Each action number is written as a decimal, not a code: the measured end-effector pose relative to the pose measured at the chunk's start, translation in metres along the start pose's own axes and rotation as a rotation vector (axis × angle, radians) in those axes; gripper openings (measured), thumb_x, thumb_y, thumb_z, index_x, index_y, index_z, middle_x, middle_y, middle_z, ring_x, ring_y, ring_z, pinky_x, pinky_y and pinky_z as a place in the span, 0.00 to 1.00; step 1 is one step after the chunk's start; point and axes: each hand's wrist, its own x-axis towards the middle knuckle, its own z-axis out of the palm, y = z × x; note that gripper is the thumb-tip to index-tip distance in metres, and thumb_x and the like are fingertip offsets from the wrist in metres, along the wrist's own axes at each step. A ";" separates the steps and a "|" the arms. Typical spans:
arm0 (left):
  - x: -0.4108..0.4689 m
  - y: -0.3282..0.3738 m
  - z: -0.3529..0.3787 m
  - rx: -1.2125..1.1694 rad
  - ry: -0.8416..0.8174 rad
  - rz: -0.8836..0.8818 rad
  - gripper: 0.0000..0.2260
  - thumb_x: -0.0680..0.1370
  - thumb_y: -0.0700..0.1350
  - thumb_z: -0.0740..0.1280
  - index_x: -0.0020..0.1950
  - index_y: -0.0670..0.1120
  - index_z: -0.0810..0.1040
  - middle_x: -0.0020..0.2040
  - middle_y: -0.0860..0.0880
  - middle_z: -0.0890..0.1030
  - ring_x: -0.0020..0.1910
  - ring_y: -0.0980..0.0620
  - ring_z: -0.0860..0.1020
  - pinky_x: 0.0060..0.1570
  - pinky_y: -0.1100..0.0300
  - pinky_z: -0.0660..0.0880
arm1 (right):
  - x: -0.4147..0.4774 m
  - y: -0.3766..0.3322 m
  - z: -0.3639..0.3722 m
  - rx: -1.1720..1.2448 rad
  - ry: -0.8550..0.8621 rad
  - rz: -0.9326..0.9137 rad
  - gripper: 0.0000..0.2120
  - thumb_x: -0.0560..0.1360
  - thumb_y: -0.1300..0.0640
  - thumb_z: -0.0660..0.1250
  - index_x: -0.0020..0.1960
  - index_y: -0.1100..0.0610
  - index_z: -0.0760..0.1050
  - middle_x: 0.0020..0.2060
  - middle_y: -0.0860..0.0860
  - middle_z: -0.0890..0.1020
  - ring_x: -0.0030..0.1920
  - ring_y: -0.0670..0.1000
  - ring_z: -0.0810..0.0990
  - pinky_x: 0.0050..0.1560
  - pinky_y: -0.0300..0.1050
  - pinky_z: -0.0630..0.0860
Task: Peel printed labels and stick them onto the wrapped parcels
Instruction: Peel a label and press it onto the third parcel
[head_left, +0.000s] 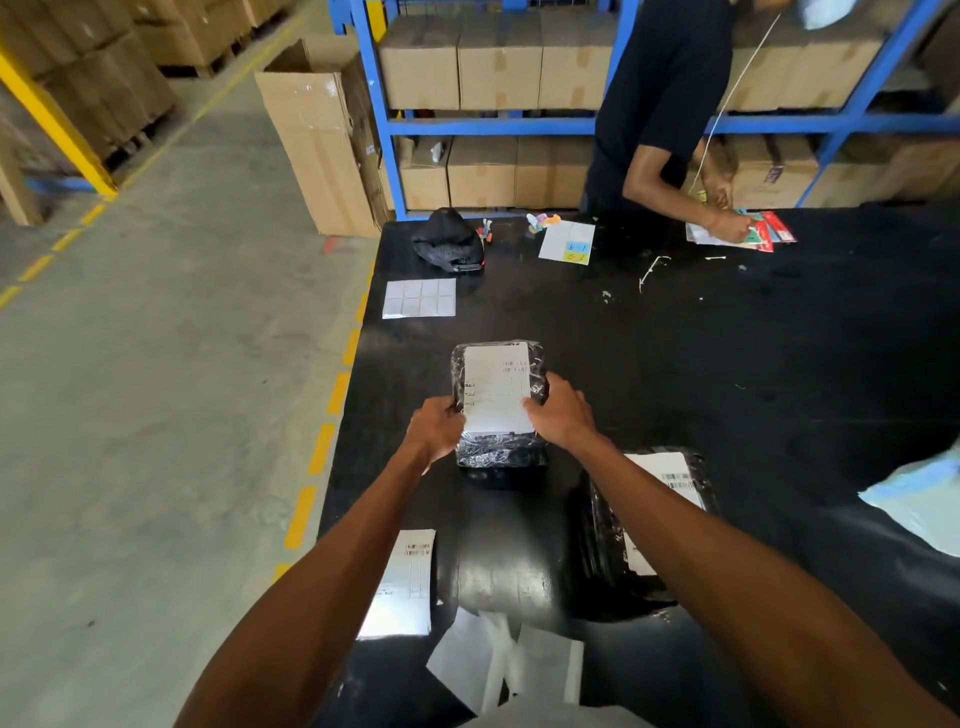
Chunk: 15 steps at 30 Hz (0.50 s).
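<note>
You are in the sticking step. The white printed label (496, 397) already lies flat on top of the shiny black film-wrapped parcel (498, 457), which sits on the black table (727, 364) straight ahead of you. Your left grip (436, 428) is clamped on the parcel's left side, fingers curled in against the label's left edge. Your right grip (561, 413) is clamped on the opposite side, with the fingers running up along the label's right edge. The label looks square to the parcel, with no raised corner visible, though its near corners are partly hidden under your knuckles.

The next move most likely calls for a firm rub outward from the label's middle to its edges, so that it bonds to the slippery film without bubbles. After that, this parcel is probably done and can be set aside.

Nearer to you than that parcel and to its right lies a second black wrapped parcel (613, 587), partly under your right forearm, which already carries a label. Nearer to you and to the left lies a loose white printed label sheet (402, 582), seemingly the next one to peel. Beyond the parcel, to the left, rests a grey sheet divided into small squares (420, 297).
</note>
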 end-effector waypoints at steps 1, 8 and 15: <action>0.004 -0.001 0.002 0.001 0.005 -0.008 0.14 0.78 0.41 0.60 0.58 0.44 0.82 0.55 0.42 0.84 0.53 0.41 0.81 0.52 0.52 0.76 | 0.005 0.002 0.002 0.005 -0.006 0.006 0.21 0.79 0.51 0.69 0.70 0.53 0.73 0.61 0.53 0.83 0.64 0.60 0.80 0.63 0.53 0.75; 0.016 -0.004 0.020 -0.118 0.125 -0.050 0.15 0.82 0.48 0.60 0.67 0.45 0.74 0.61 0.45 0.81 0.57 0.44 0.78 0.60 0.51 0.75 | 0.019 0.013 0.005 0.009 -0.061 0.007 0.35 0.81 0.47 0.65 0.83 0.52 0.54 0.76 0.54 0.71 0.76 0.62 0.67 0.73 0.58 0.66; 0.028 -0.014 0.030 -0.196 0.088 -0.002 0.14 0.82 0.54 0.60 0.63 0.48 0.64 0.63 0.46 0.70 0.59 0.46 0.75 0.62 0.42 0.75 | 0.022 0.021 0.012 0.039 -0.070 -0.019 0.39 0.80 0.44 0.67 0.83 0.52 0.51 0.76 0.55 0.71 0.76 0.60 0.68 0.74 0.56 0.66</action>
